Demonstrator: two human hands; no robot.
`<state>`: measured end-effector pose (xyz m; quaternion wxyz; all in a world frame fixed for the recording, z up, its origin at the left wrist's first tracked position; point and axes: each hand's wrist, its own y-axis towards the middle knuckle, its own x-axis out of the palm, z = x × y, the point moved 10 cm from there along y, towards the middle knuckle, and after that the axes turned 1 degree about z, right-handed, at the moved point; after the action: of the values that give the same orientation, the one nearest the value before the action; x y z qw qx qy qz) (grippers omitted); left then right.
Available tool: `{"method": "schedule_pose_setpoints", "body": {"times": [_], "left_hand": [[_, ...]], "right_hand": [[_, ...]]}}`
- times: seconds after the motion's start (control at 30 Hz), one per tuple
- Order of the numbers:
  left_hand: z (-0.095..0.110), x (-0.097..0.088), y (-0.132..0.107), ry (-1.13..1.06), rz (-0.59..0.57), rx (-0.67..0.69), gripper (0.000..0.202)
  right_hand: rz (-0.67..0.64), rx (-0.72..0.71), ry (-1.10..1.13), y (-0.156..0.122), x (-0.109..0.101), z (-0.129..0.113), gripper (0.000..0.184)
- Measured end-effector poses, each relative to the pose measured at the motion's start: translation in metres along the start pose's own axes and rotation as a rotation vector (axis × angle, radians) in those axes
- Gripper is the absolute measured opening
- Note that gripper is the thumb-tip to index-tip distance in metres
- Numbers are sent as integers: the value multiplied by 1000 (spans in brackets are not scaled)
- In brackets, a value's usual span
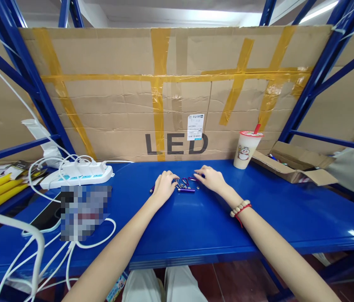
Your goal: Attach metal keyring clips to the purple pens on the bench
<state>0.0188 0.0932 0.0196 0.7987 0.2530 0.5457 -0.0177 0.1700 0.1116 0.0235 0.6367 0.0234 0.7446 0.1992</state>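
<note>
My left hand (164, 187) lies on the blue tabletop, fingers apart and curved at the left edge of a small pile of parts. My right hand (212, 179) is at the pile's right side, with fingers apart close to a purple carabiner (192, 179). Another small purple carabiner (184, 181) lies between the hands. In front of it rests a short purple metal tube (186, 191). A small silver piece (198, 188) sits right of the tube. Beside my left hand, a dark purple piece (152, 190) is partly covered. Several other tiny metal parts are too small to name.
A white power strip (79, 178) with cables and a phone (46, 216) are at the left, beside a blurred-out item. A drink cup (246, 151) with a red straw and an open cardboard box (293, 165) stand at the right. A large cardboard sheet (117, 113) closes the back.
</note>
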Motion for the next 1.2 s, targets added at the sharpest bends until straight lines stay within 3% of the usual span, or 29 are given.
{"method": "schedule_pose_setpoints", "body": {"times": [0.13,0.3,0.5,0.77,0.97,1.2], "left_hand": [[0,-3,0,50,-8,12,25],[2,2,-1,80,-75,25,24],[2,7,-1,92,-104,34,21],[4,-5,-1,84,-7,16,24],[2,-11,-1,50,53,-28,26],[3,-14,-3,41,65,-41,24]], "right_hand": [[128,199,-10,-1,-20,33,28],[-46,301,-84,-5,-2,51,27],[-103,273,-77,-4,8,45,20],[24,293,-3,-2,-2,45,28],[-41,271,14,-2,8,43,24],[-131,126,110,0,18,19,19]]}}
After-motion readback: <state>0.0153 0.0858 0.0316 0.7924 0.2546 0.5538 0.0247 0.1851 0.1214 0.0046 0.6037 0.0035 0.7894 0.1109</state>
